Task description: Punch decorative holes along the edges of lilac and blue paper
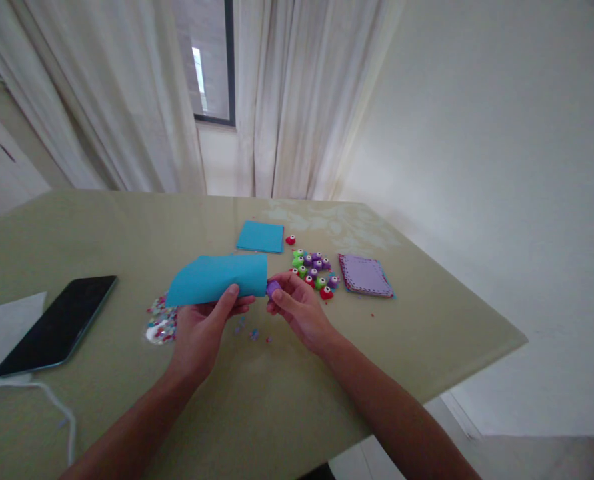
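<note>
My left hand point(201, 330) holds a curved bright blue sheet point(217, 277), its thumb on top and its fingers underneath. My right hand point(299, 307) pinches a small purple piece point(273, 288) at the sheet's right edge. I cannot tell whether the piece touches the sheet. Just beyond that hand lies a cluster of small green, purple and red figures with googly eyes point(311, 261). Partly behind my left hand is a clear bag of multicoloured bits point(161, 327). A few tiny loose bits point(254, 335) lie on the table between my hands.
Farther back lie a flat blue square stack point(261, 237) and a single red figure point(291, 240). At right is a stack of squares topped with purple point(367, 275). A black tablet point(59, 327), white paper point(7, 320) and a white cable point(69, 420) occupy the table's left side.
</note>
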### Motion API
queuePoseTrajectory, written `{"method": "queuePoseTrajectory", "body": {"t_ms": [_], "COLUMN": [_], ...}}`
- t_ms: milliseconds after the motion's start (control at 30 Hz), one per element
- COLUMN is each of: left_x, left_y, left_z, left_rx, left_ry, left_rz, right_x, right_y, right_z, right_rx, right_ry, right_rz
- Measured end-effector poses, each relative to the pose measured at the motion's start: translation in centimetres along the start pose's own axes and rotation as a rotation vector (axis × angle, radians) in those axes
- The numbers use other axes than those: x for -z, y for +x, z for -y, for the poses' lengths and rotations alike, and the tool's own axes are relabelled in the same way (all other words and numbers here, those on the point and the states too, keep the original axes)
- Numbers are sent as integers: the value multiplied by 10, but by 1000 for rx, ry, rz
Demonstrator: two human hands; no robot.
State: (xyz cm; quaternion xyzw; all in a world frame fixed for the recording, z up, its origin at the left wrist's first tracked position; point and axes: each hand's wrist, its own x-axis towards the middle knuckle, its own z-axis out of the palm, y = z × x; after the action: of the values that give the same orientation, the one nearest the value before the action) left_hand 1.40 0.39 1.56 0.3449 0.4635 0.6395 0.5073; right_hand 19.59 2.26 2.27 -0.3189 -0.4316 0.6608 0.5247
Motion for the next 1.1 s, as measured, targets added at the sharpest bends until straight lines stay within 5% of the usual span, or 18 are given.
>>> {"method": "queuePoseTrajectory", "body": {"t_ms": [1100], "left_x": [-4], "left_y": [-7], "left_z": [-6], "left_rx": [50], "left_ry": [25], "left_rz": [-24], "right_x": [0], "right_y": [-5], "right_z": [3], "right_rx": [9], "right_ry": [-50], "right_rz": [14]}}
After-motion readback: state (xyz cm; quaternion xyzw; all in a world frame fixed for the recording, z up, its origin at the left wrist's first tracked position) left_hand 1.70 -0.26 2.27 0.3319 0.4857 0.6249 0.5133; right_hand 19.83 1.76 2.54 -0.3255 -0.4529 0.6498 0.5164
